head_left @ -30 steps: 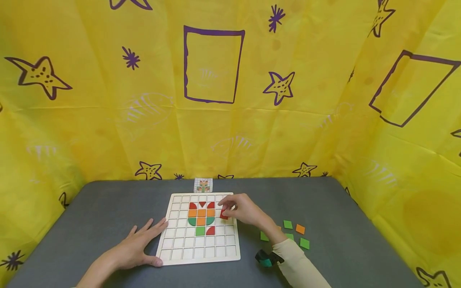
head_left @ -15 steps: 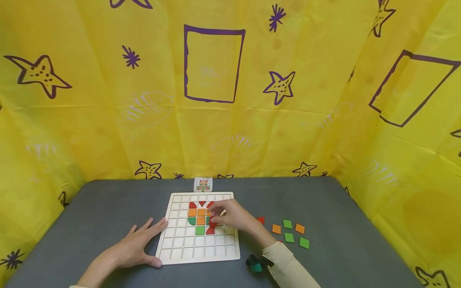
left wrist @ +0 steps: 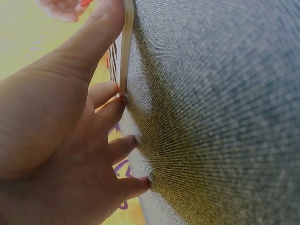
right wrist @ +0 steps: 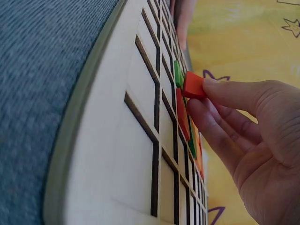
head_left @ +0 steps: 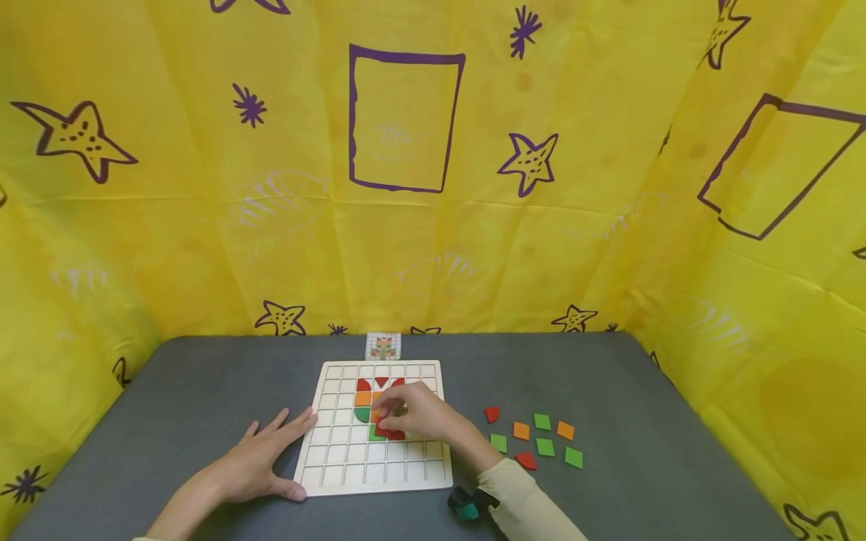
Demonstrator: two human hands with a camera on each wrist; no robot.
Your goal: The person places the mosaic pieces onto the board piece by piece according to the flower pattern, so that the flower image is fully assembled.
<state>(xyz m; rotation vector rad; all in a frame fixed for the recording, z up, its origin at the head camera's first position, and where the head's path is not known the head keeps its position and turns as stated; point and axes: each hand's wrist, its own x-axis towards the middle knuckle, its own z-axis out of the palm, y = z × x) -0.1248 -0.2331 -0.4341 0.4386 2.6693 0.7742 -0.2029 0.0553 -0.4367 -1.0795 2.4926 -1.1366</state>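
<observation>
A pale wooden grid board [head_left: 336, 455] lies on the grey table, with red, orange and green tiles set in some of its squares. My right hand [head_left: 425, 412] is over the middle of it, pinching a red tile [right wrist: 193, 86] between thumb and fingers. In the right wrist view this tile is close over a green tile [right wrist: 178, 74] and a red tile [right wrist: 183, 115] on the board; its full outline is partly covered by my fingertips. My left hand [head_left: 250, 467] rests at the board's left edge, fingers spread, thumb near the front corner.
Right of the board lie loose tiles: several green squares [head_left: 573, 457], two orange squares [head_left: 521, 430] and two red rounded pieces [head_left: 525, 460]. A small pattern card [head_left: 383, 346] stands behind the board. Yellow printed cloth [head_left: 406, 263] borders the table.
My right hand has carried the red tile leftward from the board's right side to its middle, uncovering the loose tiles on the right. The left hand stays in place.
</observation>
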